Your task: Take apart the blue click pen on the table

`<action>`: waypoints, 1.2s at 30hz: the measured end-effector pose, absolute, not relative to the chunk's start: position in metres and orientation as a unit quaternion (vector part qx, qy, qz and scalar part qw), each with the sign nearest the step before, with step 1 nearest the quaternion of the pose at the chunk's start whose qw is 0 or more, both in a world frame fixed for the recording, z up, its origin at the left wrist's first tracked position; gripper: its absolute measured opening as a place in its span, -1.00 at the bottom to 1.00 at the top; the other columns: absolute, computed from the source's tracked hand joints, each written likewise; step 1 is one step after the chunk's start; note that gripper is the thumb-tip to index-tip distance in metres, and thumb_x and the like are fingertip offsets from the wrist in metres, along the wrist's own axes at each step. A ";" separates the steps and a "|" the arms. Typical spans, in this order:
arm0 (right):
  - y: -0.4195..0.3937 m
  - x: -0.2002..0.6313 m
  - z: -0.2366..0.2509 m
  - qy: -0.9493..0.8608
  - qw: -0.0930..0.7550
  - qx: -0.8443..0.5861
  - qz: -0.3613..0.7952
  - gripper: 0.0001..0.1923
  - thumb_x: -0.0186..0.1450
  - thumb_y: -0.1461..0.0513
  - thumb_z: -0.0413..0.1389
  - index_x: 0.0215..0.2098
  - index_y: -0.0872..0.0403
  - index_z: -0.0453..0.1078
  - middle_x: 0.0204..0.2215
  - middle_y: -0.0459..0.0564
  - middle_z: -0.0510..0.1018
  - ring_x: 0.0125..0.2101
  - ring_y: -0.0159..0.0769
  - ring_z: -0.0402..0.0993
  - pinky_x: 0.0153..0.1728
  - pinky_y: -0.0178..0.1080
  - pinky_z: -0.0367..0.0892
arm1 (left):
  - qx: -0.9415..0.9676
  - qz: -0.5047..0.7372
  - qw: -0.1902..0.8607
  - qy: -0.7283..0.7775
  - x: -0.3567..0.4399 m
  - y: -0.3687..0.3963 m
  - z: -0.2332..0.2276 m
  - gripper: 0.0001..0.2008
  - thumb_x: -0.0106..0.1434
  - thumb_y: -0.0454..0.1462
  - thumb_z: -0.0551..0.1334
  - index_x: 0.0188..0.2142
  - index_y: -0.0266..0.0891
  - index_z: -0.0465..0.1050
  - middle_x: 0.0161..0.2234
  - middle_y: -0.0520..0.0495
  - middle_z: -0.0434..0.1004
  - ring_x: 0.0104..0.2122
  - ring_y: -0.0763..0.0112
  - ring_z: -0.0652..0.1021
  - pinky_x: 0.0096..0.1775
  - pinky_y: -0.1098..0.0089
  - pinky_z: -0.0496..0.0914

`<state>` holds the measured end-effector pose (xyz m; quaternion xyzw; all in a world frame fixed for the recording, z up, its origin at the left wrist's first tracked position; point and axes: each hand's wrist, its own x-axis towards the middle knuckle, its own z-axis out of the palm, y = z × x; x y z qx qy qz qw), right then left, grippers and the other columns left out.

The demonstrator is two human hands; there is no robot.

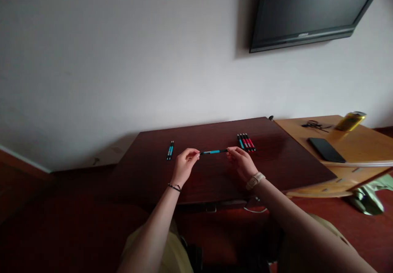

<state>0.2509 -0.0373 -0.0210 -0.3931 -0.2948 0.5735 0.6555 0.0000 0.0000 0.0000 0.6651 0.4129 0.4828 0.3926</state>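
Observation:
Between my two hands a blue and black pen (215, 152) is held level above the dark table. My left hand (185, 164) pinches its left end, and my right hand (242, 162) pinches the right end. Off to the left, a pair of blue and black pens (170, 150) lies side by side on the tabletop. Beyond my right hand is a row of several pens, with blue pens (240, 142) at its left side and red pens (249, 143) at its right.
The dark wooden table (202, 187) stands against the wall. A lighter wooden desk (362, 148) adjoins it on the right, bearing a black phone (326, 149), a dark cable (316, 125) and a yellow can (351, 121). A television (313, 11) hangs above.

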 end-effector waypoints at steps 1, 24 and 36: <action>-0.037 0.251 -0.021 -0.295 0.655 -0.393 0.574 -0.62 0.05 0.02 0.52 -0.35 0.03 0.55 -0.41 -0.10 0.56 -0.42 -0.42 0.40 -0.37 -0.36 0.35 | 0.668 0.482 0.390 0.413 0.000 0.000 0.000 -0.77 0.31 -0.11 0.35 -0.18 -0.22 0.57 -0.18 -0.12 0.65 -0.21 0.30 0.66 -0.11 0.33 0.52; -0.039 0.252 -0.018 -0.307 0.652 -0.398 0.567 -0.61 0.04 -0.01 0.51 -0.37 0.03 0.52 -0.41 -0.10 0.57 -0.43 -0.40 0.40 -0.36 -0.31 0.35 | 0.663 0.466 0.380 0.445 0.007 0.001 -0.007 -0.73 0.36 -0.05 0.26 -0.19 -0.23 0.49 -0.34 -0.04 0.57 -0.34 0.37 0.59 -0.32 0.42 0.42; -0.042 0.251 -0.016 -0.319 0.648 -0.407 0.559 -0.59 0.05 -0.04 0.50 -0.36 0.03 0.52 -0.39 -0.09 0.57 -0.43 -0.38 0.40 -0.35 -0.29 0.36 | 0.664 0.455 0.375 0.460 0.010 -0.002 -0.004 -0.74 0.36 -0.05 0.25 -0.23 -0.20 0.45 -0.37 -0.02 0.55 -0.35 0.36 0.59 -0.33 0.41 0.42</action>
